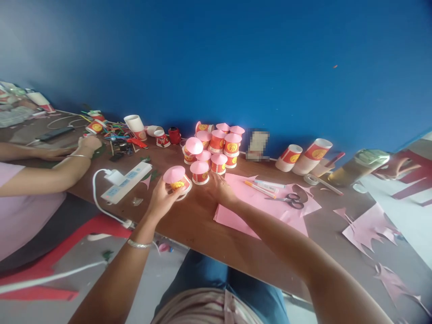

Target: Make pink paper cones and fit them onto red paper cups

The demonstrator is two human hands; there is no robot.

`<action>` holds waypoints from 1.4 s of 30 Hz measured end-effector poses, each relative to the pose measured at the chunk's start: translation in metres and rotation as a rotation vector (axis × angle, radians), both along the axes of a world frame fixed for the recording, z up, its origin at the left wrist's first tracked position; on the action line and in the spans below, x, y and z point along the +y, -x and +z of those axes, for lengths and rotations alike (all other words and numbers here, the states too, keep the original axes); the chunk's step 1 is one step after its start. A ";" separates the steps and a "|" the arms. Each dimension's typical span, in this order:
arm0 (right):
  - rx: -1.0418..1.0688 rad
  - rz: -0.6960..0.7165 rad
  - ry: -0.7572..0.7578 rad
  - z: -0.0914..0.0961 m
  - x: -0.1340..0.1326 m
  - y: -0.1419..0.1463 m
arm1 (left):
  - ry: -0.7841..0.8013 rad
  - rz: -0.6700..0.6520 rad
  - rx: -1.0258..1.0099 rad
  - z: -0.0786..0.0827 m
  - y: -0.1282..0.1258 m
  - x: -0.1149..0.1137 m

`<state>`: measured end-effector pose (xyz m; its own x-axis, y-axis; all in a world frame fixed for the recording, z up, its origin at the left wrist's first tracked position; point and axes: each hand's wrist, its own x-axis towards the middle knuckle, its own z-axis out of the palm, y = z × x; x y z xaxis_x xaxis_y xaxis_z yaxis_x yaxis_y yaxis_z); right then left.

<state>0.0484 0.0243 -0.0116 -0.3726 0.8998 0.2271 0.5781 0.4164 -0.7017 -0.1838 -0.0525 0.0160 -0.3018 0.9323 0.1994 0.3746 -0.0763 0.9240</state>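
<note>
Near the centre of the frame, our left hand grips a red cup topped with a pink cone. Our right hand, loosely spread, is beside the clustered cups; we cannot tell whether it touches one. Pens and scissors lie on pink paper, right of centre.

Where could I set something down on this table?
Bare table shows between the left hand and pink paper, and between that paper and the pink scraps at right. Cone-topped cups crowd the back by the blue wall.
</note>
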 end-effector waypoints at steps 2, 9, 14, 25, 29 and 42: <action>0.024 -0.038 0.014 -0.008 0.006 0.016 | -0.003 0.009 0.024 0.001 0.005 0.004; 0.076 -0.153 0.036 -0.017 0.018 0.039 | -0.012 0.003 0.203 0.000 0.018 0.027; 0.109 -0.129 0.029 -0.011 0.024 0.045 | -0.027 -0.083 0.180 -0.002 0.017 0.044; 0.180 -0.176 -0.068 0.001 -0.013 -0.001 | -0.061 -0.221 0.060 -0.003 0.001 0.037; 0.189 -0.300 -0.119 0.020 -0.007 -0.029 | -0.067 -0.171 0.145 -0.009 -0.014 0.053; 0.105 -0.487 -0.277 0.050 0.059 0.005 | -0.014 -0.144 0.406 -0.019 -0.034 0.074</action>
